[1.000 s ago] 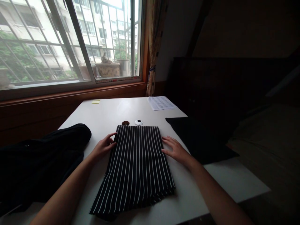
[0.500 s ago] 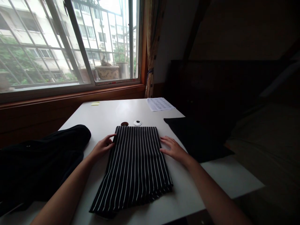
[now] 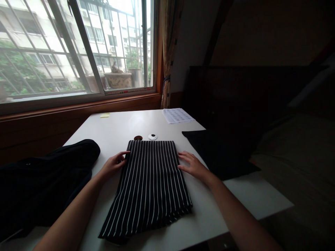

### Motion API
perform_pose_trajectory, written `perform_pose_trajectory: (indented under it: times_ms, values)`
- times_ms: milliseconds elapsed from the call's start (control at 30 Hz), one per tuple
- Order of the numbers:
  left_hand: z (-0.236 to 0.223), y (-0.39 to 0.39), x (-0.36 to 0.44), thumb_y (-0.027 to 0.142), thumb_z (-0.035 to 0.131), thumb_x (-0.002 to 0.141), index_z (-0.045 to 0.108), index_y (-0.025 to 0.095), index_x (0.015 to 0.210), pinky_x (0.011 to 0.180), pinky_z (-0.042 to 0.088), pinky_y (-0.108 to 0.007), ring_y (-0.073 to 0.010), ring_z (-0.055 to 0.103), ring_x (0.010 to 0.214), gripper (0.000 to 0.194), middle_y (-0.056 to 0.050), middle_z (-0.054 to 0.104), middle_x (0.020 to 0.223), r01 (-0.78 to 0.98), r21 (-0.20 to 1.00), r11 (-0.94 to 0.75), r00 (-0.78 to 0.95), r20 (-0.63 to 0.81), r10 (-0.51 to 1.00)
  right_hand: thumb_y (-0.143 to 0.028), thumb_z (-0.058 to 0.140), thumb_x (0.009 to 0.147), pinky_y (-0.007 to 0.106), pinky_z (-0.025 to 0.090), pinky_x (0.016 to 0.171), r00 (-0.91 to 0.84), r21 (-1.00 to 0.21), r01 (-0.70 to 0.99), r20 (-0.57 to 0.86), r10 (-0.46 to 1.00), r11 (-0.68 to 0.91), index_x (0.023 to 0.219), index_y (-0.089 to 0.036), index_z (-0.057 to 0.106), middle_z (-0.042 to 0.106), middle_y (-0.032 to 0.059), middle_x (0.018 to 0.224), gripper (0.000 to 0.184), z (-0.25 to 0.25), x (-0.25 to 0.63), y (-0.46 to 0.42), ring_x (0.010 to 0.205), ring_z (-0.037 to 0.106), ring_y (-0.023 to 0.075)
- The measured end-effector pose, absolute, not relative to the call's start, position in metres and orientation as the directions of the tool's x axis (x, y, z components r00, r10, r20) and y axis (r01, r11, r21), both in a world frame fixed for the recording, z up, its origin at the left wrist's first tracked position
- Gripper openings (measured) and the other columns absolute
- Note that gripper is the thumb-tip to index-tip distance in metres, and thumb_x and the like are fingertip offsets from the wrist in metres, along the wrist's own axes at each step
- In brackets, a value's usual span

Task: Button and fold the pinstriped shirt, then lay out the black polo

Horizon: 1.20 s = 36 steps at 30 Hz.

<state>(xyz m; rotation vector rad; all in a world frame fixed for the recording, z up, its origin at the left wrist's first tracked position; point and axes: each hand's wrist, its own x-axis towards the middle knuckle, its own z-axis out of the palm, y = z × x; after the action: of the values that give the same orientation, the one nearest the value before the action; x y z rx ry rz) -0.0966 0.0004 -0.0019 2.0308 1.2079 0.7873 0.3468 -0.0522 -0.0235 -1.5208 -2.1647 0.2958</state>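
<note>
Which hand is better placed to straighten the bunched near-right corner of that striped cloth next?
Probably the right hand: it lies by the right edge of the striped cloth, nearer that corner. The left hand is at the opposite edge.

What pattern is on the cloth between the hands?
The cloth has white stripes on black, clearest in the head view.

1. A sliding window [image 3: 101,92] with metal bars [image 3: 69,54] outside lets in pale daylight.
2. A patterned curtain [image 3: 167,62] hangs tied beside it.
3. Brown wood panelling [image 3: 34,134] runs below the window.
4. The white table [image 3: 115,127] stands near it.
5. The right side of the room is dark, its furniture unclear.
</note>
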Motion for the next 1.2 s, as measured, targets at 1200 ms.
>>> perform_pose_trajectory:
  times_ms: [1200]
  values:
    - [0.0002,0.001,-0.0964,0.041,0.054,0.088,0.067,0.019,0.123,0.079,0.05,-0.031,-0.0211,0.064,0.086,0.043,-0.005,0.071,0.096,0.578,0.734,-0.358,0.396,0.131,0.909,-0.048,0.069,0.085,0.055,0.033,0.116,-0.3,-0.427,0.808,0.295,0.907,0.406,0.132,-0.022,0.063,0.057,0.0112,0.142,0.054,-0.0312,0.3517,-0.0483,0.139,0.043,0.0331]
